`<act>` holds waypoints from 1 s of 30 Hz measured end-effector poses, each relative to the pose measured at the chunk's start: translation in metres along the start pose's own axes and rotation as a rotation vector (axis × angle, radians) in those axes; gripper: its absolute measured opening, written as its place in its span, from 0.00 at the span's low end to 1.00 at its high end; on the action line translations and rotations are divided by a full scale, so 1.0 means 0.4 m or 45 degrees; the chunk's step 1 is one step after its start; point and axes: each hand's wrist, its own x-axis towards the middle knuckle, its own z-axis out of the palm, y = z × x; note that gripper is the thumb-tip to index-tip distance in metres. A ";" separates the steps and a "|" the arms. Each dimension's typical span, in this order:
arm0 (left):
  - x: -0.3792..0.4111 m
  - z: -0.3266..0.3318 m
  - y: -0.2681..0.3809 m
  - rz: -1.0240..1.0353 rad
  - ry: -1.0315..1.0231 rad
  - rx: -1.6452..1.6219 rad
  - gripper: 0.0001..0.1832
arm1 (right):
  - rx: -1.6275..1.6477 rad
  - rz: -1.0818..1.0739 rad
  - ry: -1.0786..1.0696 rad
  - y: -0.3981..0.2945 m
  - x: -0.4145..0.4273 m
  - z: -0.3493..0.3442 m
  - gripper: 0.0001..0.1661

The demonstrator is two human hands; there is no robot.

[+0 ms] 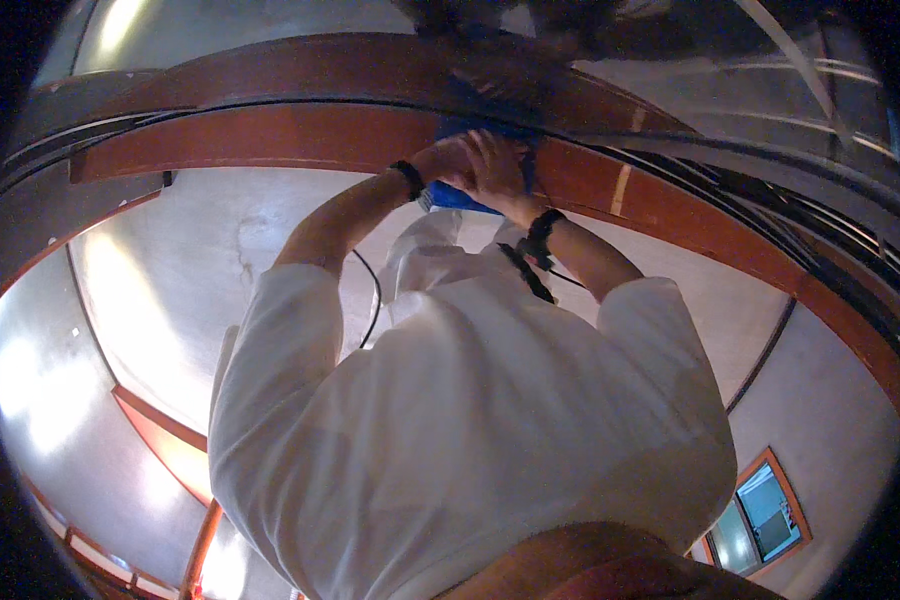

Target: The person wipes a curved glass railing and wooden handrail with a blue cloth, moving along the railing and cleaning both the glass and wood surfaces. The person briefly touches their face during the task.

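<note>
My left hand [448, 160] and my right hand [497, 174] are together in front of me. Fingers of the right lie over the left, so the left is partly hidden. Both are against a blue object [461, 197] at the reddish-brown rail [307, 135]. Its full shape is hidden by my hands and by shadow. Whether either hand grips it cannot be made out. A black band circles each wrist.
Several dark cables or strips [720, 180] run along the rail. Beyond it is a dark, shiny surface [330, 16] with reflections. A thin black cable [377, 289] hangs by my left arm. An orange-framed window [769, 510] shows at lower right.
</note>
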 end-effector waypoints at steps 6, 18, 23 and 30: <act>-0.072 -0.062 0.059 -0.114 -0.006 0.064 0.46 | 0.043 -0.011 -0.048 -0.017 0.009 0.010 0.39; 0.113 -0.016 0.034 0.097 -0.002 -0.056 0.46 | 0.013 0.094 -0.092 0.077 -0.055 -0.046 0.40; 0.326 0.087 0.016 0.263 -0.058 -0.199 0.46 | -0.084 0.203 0.088 0.211 -0.197 -0.072 0.40; 0.505 0.194 -0.010 0.385 -0.146 -0.494 0.46 | -0.153 0.363 0.101 0.323 -0.310 -0.097 0.35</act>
